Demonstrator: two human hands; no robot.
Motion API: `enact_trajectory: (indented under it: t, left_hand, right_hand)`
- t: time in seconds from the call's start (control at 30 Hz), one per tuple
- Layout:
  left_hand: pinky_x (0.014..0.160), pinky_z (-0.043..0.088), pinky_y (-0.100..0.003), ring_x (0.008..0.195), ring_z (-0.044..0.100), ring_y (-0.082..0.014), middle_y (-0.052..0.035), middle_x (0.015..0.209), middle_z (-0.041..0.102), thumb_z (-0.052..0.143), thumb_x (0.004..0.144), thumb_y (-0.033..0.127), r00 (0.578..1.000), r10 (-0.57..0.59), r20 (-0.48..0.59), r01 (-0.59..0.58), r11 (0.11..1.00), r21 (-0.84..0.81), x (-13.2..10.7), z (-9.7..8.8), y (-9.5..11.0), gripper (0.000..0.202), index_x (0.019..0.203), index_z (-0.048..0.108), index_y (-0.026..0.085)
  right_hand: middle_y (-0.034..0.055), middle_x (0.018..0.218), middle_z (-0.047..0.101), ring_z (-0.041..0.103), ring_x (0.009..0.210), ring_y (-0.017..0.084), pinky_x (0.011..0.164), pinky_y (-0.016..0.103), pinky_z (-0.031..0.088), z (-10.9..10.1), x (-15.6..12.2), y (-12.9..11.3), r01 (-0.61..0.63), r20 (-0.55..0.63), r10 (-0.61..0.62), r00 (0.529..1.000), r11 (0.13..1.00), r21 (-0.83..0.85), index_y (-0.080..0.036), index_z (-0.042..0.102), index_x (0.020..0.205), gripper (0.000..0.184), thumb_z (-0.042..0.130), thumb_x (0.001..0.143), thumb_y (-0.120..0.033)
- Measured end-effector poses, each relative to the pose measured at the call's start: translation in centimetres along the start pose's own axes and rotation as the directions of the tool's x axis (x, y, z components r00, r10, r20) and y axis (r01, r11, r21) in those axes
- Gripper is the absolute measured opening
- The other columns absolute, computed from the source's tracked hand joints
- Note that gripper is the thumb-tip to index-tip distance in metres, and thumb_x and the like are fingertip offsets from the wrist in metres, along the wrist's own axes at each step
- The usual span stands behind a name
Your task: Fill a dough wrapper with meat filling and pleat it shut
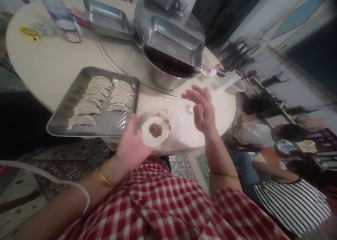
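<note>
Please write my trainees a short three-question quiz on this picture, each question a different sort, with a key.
1. Which of the person's hands bears the round wrapper?
2. True or false: the wrapper is folded shut over the filling.
3. Fill in the gap: the folded dumplings lie in two columns in a metal ____.

Key:
1. The left hand.
2. False; the wrapper lies open, with the filling uncovered.
3. Tray.

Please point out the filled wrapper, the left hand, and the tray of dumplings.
Filled wrapper [155,142]: head view, on the bare dough near its lower edge.
Left hand [134,141]: head view, on the palm.
Tray [114,122]: head view, on bare metal below the dumplings [118,108].
</note>
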State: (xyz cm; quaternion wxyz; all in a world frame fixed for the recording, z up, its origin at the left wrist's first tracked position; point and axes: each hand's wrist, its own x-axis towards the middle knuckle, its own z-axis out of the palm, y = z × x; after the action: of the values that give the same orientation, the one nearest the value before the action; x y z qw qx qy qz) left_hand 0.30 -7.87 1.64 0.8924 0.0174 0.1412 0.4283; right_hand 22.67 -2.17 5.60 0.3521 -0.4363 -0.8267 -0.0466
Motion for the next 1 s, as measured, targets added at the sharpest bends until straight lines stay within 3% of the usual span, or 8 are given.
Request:
enact_trajectory:
  t: [0.1,0.2,0.5,0.6,0.67,0.77,0.9,1.0]
  left_hand:
    - [0.099,0.05,-0.043,0.118,0.063,-0.0291,-0.0142,0.125,0.069,0.021,0.098,0.061,1.0,-0.013,0.016,0.013,1.0,-0.004,0.1,-0.2,0.1,0.069,0.126,0.062,0.013]
    - [0.099,0.051,-0.043,0.117,0.064,-0.0291,-0.0131,0.126,0.068,0.027,0.098,0.061,1.0,-0.013,0.005,0.013,1.0,-0.009,0.4,-0.2,0.1,0.066,0.131,0.059,0.014]
    - [0.105,0.046,-0.044,0.119,0.061,-0.0287,-0.0115,0.125,0.069,0.032,0.096,0.062,0.995,0.0,-0.102,0.003,1.0,0.029,0.3,1.1,-0.3,0.067,0.14,0.051,0.016]
    - [0.105,0.045,-0.045,0.117,0.063,-0.0282,-0.0112,0.122,0.071,0.029,0.096,0.063,0.994,0.012,-0.113,-0.008,0.999,0.037,0.2,1.3,-0.3,0.067,0.137,0.053,0.016]
    - [0.104,0.047,-0.043,0.116,0.063,-0.0284,-0.0111,0.121,0.071,0.029,0.096,0.063,0.991,0.023,-0.135,-0.017,0.999,0.043,0.2,1.4,-0.4,0.066,0.133,0.057,0.015]
    - [0.103,0.047,-0.041,0.118,0.061,-0.0302,-0.0104,0.119,0.072,0.03,0.097,0.06,0.991,0.016,-0.135,-0.009,0.999,0.047,0.4,1.3,-0.6,0.063,0.127,0.062,0.014]
    - [0.104,0.045,-0.039,0.117,0.061,-0.0306,-0.0094,0.115,0.073,0.028,0.097,0.061,0.992,0.008,-0.122,-0.003,0.999,0.043,0.5,1.2,-1.0,0.064,0.125,0.063,0.015]
    - [0.104,0.044,-0.037,0.112,0.064,-0.0236,-0.0066,0.113,0.073,0.025,0.099,0.06,0.996,-0.002,-0.084,0.005,0.999,0.037,0.2,1.1,-1.1,0.063,0.131,0.058,0.017]
  right_hand:
    - [0.0107,0.123,0.068,0.049,0.134,0.03,0.117,0.065,0.02,-0.9,-1.4,5.7,-0.388,-0.07,0.383,0.921,0.888,-0.248,-0.022,0.066,0.114,0.062,0.015,0.1,-0.053]
    - [0.0115,0.133,0.063,0.045,0.138,0.032,0.117,0.066,0.02,-0.6,-2.9,9.9,-0.524,0.022,0.567,0.824,0.775,-0.353,-0.018,0.065,0.117,0.065,0.011,0.101,-0.049]
    - [0.0105,0.14,0.059,0.037,0.144,0.03,0.118,0.069,0.01,1.2,-4.1,12.1,-0.477,0.146,0.561,0.815,0.792,-0.382,-0.018,0.06,0.127,0.057,0.014,0.103,-0.042]
    - [0.01,0.141,0.058,0.037,0.144,0.03,0.118,0.068,0.011,0.3,-4.0,11.9,-0.513,0.06,0.574,0.817,0.77,-0.379,-0.02,0.064,0.121,0.06,0.012,0.103,-0.042]
    - [0.01,0.141,0.058,0.038,0.144,0.03,0.118,0.068,0.013,-0.4,-3.9,11.1,-0.555,-0.045,0.578,0.815,0.755,-0.35,-0.021,0.067,0.115,0.062,0.01,0.102,-0.044]
    - [0.0113,0.129,0.066,0.046,0.139,0.029,0.116,0.065,0.023,-1.3,-3.6,7.8,-0.53,-0.137,0.513,0.847,0.836,-0.144,-0.022,0.062,0.122,0.06,0.013,0.101,-0.05]
    - [0.0061,0.124,0.069,0.066,0.116,0.022,0.118,0.057,0.031,-1.1,-3.3,0.1,-0.196,-0.104,0.217,0.971,0.963,0.185,-0.03,0.046,0.138,0.053,0.013,0.101,-0.048]
    - [0.0019,0.108,0.074,0.049,0.137,0.022,0.125,0.054,0.016,0.1,-2.9,-4.6,0.075,0.101,-0.099,0.99,0.973,0.219,-0.029,0.049,0.137,0.055,0.016,0.099,-0.052]
